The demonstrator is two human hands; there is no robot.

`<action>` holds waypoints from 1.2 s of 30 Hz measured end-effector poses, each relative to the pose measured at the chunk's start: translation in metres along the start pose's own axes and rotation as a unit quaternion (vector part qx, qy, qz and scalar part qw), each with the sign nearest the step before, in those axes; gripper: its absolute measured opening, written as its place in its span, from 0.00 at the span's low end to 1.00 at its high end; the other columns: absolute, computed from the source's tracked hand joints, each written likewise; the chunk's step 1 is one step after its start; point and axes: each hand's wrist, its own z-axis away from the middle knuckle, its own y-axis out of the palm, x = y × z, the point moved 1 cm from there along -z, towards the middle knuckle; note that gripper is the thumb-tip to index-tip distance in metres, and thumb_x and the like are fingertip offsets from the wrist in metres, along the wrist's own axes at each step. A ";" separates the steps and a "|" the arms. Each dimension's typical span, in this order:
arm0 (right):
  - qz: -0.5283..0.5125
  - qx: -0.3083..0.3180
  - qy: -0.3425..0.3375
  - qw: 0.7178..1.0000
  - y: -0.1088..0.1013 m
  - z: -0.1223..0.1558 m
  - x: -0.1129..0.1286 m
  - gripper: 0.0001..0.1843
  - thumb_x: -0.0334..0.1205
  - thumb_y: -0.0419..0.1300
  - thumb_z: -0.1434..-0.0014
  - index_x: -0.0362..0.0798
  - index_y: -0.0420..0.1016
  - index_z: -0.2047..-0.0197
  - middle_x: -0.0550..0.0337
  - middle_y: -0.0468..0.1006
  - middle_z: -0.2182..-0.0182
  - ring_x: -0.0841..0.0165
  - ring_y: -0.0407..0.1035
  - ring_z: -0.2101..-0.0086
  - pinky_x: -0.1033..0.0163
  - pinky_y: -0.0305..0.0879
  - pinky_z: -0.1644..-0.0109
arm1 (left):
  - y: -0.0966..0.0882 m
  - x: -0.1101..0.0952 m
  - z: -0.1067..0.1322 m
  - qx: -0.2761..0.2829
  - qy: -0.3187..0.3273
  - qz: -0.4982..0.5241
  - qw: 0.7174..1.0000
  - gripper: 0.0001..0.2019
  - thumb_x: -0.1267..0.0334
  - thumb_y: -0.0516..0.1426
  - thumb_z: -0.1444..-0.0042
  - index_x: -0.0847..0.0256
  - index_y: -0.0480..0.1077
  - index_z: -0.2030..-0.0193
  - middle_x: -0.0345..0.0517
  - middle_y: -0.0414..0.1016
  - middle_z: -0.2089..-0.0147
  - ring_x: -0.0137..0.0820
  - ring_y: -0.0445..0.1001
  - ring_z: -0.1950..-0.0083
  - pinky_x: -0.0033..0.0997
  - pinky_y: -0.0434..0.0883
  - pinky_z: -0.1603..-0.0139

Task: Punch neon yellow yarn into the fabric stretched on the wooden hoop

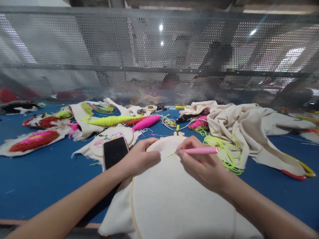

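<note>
White cloth (171,192) is stretching across a round hoop (133,202) at six o'clock in the view. At the hoop's eleven o'clock, the left hand (142,156) is holding the edge, half curled, its thumb lying on the cloth. At one o'clock, the right hand (201,162) is pinching a pink pen (203,150) tightly, near a short green line (171,154). A black phone (115,152) is lying at ten o'clock, and green yarn (216,140) is curling at two o'clock.
</note>
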 end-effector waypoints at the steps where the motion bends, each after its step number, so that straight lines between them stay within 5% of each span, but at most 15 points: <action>1: 0.005 -0.001 -0.009 1.000 0.000 0.000 0.000 0.06 0.40 0.52 0.38 0.49 0.67 0.62 0.60 0.73 0.68 0.70 0.67 0.68 0.64 0.61 0.64 | 0.000 0.000 0.000 0.006 0.000 0.002 1.000 0.15 0.64 0.57 0.55 0.62 0.70 0.58 0.38 0.71 0.68 0.27 0.68 0.71 0.23 0.63 0.72; 13: 0.004 -0.051 -0.001 0.999 -0.002 0.000 -0.002 0.12 0.43 0.52 0.37 0.48 0.71 0.69 0.60 0.74 0.70 0.70 0.68 0.69 0.63 0.60 0.64 | 0.001 -0.003 0.000 -0.011 0.014 -0.058 0.998 0.15 0.57 0.60 0.54 0.63 0.69 0.61 0.40 0.72 0.66 0.30 0.70 0.67 0.26 0.66 0.68; 29: 0.124 0.039 -0.064 0.989 0.003 -0.005 0.002 0.10 0.43 0.55 0.40 0.48 0.69 0.70 0.59 0.73 0.68 0.67 0.65 0.64 0.61 0.59 0.62 | 0.002 -0.006 0.004 -0.022 0.043 -0.099 0.994 0.15 0.57 0.59 0.53 0.63 0.70 0.60 0.43 0.74 0.63 0.34 0.71 0.65 0.26 0.67 0.68; 36: 0.020 -0.027 -0.001 0.999 0.000 0.002 -0.001 0.14 0.44 0.50 0.37 0.49 0.70 0.70 0.60 0.74 0.69 0.70 0.70 0.69 0.64 0.62 0.64 | 0.001 -0.007 0.003 -0.026 0.060 -0.128 0.990 0.13 0.57 0.57 0.52 0.63 0.71 0.62 0.42 0.74 0.63 0.35 0.71 0.62 0.27 0.67 0.65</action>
